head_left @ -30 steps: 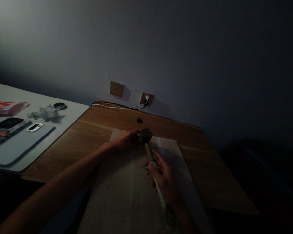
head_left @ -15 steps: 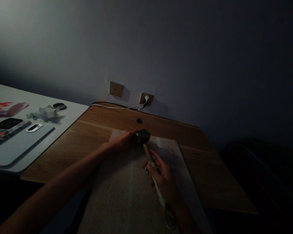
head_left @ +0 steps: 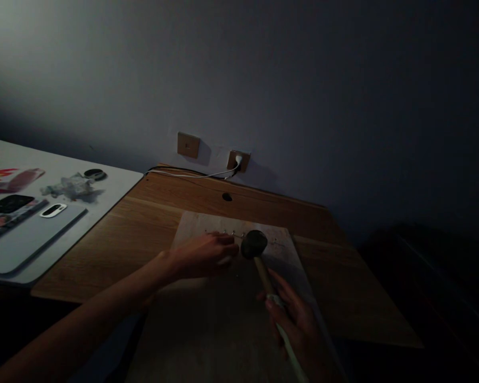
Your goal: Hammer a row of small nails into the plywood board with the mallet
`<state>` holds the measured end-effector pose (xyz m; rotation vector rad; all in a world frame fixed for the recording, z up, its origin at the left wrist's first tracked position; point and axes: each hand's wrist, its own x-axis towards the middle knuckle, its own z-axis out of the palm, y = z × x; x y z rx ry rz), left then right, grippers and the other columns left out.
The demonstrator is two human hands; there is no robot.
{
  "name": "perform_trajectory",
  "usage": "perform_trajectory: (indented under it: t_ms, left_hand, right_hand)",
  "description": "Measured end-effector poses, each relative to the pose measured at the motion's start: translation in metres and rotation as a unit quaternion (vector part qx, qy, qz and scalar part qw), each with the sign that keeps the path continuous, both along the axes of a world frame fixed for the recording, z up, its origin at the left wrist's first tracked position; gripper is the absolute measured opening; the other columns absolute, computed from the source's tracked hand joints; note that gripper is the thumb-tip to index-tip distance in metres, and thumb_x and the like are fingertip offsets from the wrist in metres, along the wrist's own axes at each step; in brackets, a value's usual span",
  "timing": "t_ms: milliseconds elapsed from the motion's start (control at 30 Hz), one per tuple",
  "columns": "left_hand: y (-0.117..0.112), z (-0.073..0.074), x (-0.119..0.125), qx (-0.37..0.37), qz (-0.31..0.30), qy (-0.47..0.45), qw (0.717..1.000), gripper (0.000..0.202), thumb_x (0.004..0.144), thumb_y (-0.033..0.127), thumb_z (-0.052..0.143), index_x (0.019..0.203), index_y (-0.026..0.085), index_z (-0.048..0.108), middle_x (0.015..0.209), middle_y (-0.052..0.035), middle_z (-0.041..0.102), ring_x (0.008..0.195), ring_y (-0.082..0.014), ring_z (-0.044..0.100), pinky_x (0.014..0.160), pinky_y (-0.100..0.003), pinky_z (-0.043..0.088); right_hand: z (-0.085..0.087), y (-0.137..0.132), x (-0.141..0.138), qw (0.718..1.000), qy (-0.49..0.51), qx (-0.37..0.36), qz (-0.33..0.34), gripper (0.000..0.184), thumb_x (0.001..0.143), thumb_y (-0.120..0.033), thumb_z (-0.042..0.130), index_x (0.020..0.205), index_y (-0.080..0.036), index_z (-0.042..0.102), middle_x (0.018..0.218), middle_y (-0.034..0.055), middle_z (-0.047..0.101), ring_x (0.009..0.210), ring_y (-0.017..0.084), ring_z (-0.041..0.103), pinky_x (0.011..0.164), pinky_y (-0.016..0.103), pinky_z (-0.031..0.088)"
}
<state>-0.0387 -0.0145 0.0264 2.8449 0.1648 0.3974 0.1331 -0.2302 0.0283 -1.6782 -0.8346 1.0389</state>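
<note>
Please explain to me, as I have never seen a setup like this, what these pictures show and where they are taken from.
There is no machine here: a person works with two bare hands, and a camera worn on the head looks forward and down. The right hand grips a hammer-like tool with a dark, round-faced head. The left hand is over the board, beside that head; whether it holds anything is too dark to tell. Small shiny bits show just beyond its fingers. The board lies on a wooden desk. On the white table to the left are a flat grey object and a crumpled clear wrapper.
</note>
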Motion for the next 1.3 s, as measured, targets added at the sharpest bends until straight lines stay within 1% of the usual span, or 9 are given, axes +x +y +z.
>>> perform_trajectory:
  t_ms: [133,267,333,433,567,667,767,1133,1300]
  left_hand:
    - [-0.035,-0.007,0.008,0.135,-0.038,0.001,0.99,0.017,0.093,0.015,0.061,0.109,0.018,0.063,0.095,-0.0065,0.069,0.089,-0.0211,0.065,0.081,-0.034,0.049]
    - [-0.043,-0.012,0.014,0.19,-0.054,-0.029,0.98,0.013,0.093,0.011,0.059,0.103,0.017,0.064,0.084,-0.0049,0.068,0.079,-0.0196,0.064,0.074,-0.033,0.049]
    - [-0.035,-0.011,0.014,0.171,-0.058,-0.033,0.983,0.013,0.092,0.011,0.059,0.101,0.018,0.065,0.085,-0.0043,0.068,0.079,-0.0186,0.064,0.074,-0.032,0.049]
    - [-0.008,-0.008,0.011,0.058,-0.034,-0.051,0.996,0.018,0.091,0.009,0.058,0.103,0.019,0.066,0.093,-0.0037,0.069,0.083,-0.0156,0.066,0.075,-0.026,0.05]
    - [0.038,-0.02,0.003,-0.106,0.097,-0.112,0.983,0.02,0.085,0.008,0.057,0.096,0.019,0.069,0.093,-0.0013,0.071,0.08,-0.0118,0.066,0.071,-0.02,0.048]
    - [0.06,-0.035,-0.003,-0.12,0.173,-0.126,0.97,0.016,0.085,0.013,0.058,0.092,0.019,0.071,0.082,0.0003,0.071,0.072,-0.0112,0.065,0.068,-0.02,0.047]
    - [0.066,-0.044,-0.006,-0.131,0.186,-0.121,0.966,0.015,0.085,0.018,0.061,0.094,0.02,0.072,0.079,0.0015,0.072,0.068,-0.0106,0.065,0.067,-0.02,0.047]
    - [0.065,-0.042,-0.007,-0.121,0.161,-0.117,0.972,0.013,0.084,0.016,0.063,0.092,0.019,0.073,0.087,-0.0017,0.072,0.075,-0.0117,0.065,0.071,-0.021,0.048]
    - [0.064,-0.043,-0.007,-0.13,0.175,-0.114,0.969,0.011,0.085,0.016,0.063,0.091,0.019,0.073,0.082,-0.0014,0.071,0.072,-0.0121,0.065,0.071,-0.021,0.048]
  right_hand:
    - [-0.01,-0.012,0.006,0.999,-0.007,-0.036,-0.003,0.084,0.084,-0.06,0.067,0.152,-0.016,0.045,0.058,-0.0046,0.056,0.038,0.009,0.041,0.034,0.02,0.036]
    - [-0.018,-0.013,0.008,0.999,-0.005,-0.037,0.005,0.084,0.086,-0.059,0.066,0.154,-0.015,0.042,0.059,-0.0052,0.053,0.041,0.01,0.044,0.036,0.02,0.037]
    - [-0.02,-0.014,0.008,0.999,0.0,-0.038,-0.004,0.081,0.087,-0.058,0.065,0.153,-0.018,0.042,0.062,-0.0047,0.054,0.042,0.01,0.043,0.034,0.018,0.034]
    - [-0.02,-0.015,0.007,0.999,0.005,-0.026,-0.024,0.074,0.086,-0.057,0.066,0.15,-0.024,0.047,0.085,0.0019,0.066,0.042,0.007,0.044,0.033,0.018,0.033]
    - [-0.019,-0.014,0.007,0.999,0.018,-0.036,-0.015,0.076,0.083,-0.057,0.069,0.149,-0.026,0.046,0.11,0.0078,0.068,0.043,0.006,0.046,0.034,0.021,0.038]
    - [-0.018,-0.014,0.005,0.998,0.022,-0.045,-0.027,0.078,0.081,-0.057,0.069,0.148,-0.024,0.045,0.109,0.0079,0.068,0.046,0.008,0.048,0.035,0.021,0.04]
    - [-0.017,-0.016,0.003,0.998,0.023,-0.054,-0.037,0.076,0.083,-0.055,0.068,0.149,-0.026,0.045,0.111,0.0073,0.068,0.05,0.009,0.05,0.037,0.021,0.041]
    - [-0.024,-0.017,0.006,0.999,0.022,-0.034,-0.006,0.068,0.089,-0.054,0.063,0.148,-0.027,0.043,0.108,0.006,0.067,0.047,0.007,0.047,0.035,0.02,0.038]
    - [-0.032,-0.019,0.006,0.999,-0.009,-0.019,-0.034,0.068,0.087,-0.058,0.064,0.146,-0.027,0.049,0.109,0.0069,0.069,0.047,0.008,0.05,0.038,0.022,0.042]
